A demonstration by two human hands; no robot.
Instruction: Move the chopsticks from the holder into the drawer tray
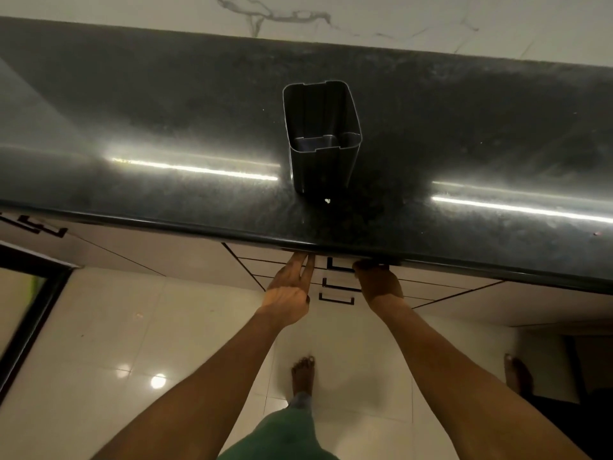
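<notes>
A head camera looks down over a dark, glossy surface [166, 127] with a pale marbled wall behind it and strips of reflected light across it. Near the middle of the surface, close to its front edge, stands the holder [321, 134], a dark metal container with a roughly square mouth, upright. Its inside is visible down to the base and nothing shows in it; no chopsticks can be seen anywhere, and the drawer tray is hidden from this angle. Below the front edge of the surface is a stack of pale drawers [335, 280] with dark bar handles, three handles visible one above the other; the top drawer front is mostly tucked under the overhang. Both bare arms reach forward to that top drawer. The left hand [290, 288] is flat, fingers straight and close together, their tips touching the drawer front just under the edge of the surface, holding nothing. The right hand [378, 280] is just to the right of the handles, fingers curled up under the overhang; whether they grip anything cannot be told, since the fingertips are hidden. Further down, a glossy tiled floor [132, 327] shows, with one bare foot [302, 373] between the arms, another at the far right, and green clothing at the bottom edge.
</notes>
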